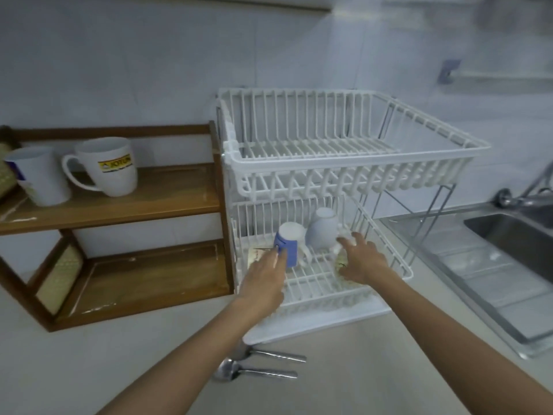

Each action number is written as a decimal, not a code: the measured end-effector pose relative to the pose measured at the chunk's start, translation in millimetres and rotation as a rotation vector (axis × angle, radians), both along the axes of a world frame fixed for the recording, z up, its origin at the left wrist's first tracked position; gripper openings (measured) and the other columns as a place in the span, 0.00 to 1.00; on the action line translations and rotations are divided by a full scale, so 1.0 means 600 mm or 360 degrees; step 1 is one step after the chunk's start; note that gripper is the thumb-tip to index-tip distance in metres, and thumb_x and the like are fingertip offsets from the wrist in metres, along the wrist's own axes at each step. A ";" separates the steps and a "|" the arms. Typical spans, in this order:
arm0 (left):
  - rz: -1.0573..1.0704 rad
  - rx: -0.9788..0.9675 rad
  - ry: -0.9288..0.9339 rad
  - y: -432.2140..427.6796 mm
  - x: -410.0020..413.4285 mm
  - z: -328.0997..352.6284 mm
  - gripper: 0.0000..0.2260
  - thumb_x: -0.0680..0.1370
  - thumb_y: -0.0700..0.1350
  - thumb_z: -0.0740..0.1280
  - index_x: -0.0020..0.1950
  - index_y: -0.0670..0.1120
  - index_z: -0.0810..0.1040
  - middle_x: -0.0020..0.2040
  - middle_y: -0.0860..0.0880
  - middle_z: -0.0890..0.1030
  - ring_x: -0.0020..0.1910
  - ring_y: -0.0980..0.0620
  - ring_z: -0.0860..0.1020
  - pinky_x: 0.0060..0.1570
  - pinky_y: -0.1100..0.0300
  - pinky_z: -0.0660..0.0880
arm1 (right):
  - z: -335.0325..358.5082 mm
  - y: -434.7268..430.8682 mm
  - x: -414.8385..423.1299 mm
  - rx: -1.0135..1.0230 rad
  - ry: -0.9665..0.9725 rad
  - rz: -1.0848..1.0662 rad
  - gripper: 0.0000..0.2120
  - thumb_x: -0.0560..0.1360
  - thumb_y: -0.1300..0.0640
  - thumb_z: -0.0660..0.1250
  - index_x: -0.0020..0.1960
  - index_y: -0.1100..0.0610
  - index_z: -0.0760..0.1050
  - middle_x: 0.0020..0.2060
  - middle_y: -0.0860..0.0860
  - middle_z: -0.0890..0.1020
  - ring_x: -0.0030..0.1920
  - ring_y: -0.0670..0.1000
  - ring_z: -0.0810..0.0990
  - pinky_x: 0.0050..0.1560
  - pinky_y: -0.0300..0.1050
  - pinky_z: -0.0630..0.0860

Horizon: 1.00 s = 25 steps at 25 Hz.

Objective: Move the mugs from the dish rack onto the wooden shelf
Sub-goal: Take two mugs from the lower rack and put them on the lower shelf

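A white two-tier dish rack point(353, 157) stands on the counter. On its lower tier two mugs stand upside down: a blue-and-white mug point(288, 244) and a pale grey mug point(321, 232). My left hand point(264, 280) reaches into the lower tier, fingers apart, fingertips touching the blue-and-white mug. My right hand point(362, 259) is spread open just right of the pale grey mug, holding nothing. The wooden shelf point(155, 202) stands to the left; its upper board holds a white mug with a yellow label point(107, 166) and a plain white cup point(40, 175).
Two metal spoons point(257, 366) lie on the counter in front of the rack. A steel sink point(514, 244) with a tap point(520, 199) sits to the right. The shelf's lower board point(149, 280) is bare. A woven item point(6, 175) sits at the shelf's left end.
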<state>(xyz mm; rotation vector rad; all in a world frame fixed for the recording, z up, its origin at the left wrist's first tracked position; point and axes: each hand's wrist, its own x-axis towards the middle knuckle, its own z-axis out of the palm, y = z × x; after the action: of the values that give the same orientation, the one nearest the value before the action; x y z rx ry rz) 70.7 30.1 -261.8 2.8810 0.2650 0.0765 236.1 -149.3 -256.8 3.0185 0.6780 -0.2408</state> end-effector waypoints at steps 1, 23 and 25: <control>0.0175 0.0213 0.0106 0.005 0.027 -0.004 0.32 0.77 0.39 0.63 0.77 0.43 0.50 0.76 0.43 0.57 0.75 0.43 0.57 0.71 0.49 0.59 | -0.008 0.000 0.014 -0.0133 0.0015 0.0120 0.33 0.73 0.51 0.67 0.74 0.45 0.56 0.76 0.51 0.53 0.71 0.64 0.59 0.64 0.58 0.71; 0.0408 -0.0152 0.0425 -0.013 0.102 -0.006 0.40 0.63 0.63 0.71 0.70 0.54 0.59 0.63 0.44 0.66 0.57 0.40 0.74 0.54 0.48 0.75 | -0.054 0.017 0.062 -0.1406 -0.0960 0.0926 0.27 0.74 0.65 0.66 0.71 0.64 0.63 0.62 0.59 0.68 0.63 0.72 0.70 0.58 0.72 0.72; 0.0460 -0.0047 0.0428 -0.024 0.102 -0.022 0.43 0.62 0.65 0.71 0.72 0.55 0.55 0.64 0.44 0.67 0.58 0.39 0.74 0.54 0.47 0.75 | -0.057 0.009 0.071 -0.1457 -0.1005 0.1007 0.30 0.73 0.58 0.68 0.72 0.61 0.62 0.63 0.58 0.69 0.65 0.62 0.69 0.63 0.73 0.66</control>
<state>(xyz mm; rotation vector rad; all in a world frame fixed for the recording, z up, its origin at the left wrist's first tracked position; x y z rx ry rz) 131.6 15.5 -274.8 2.7975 0.7242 -0.2629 278.6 -144.2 -290.8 1.7526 1.0162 0.3280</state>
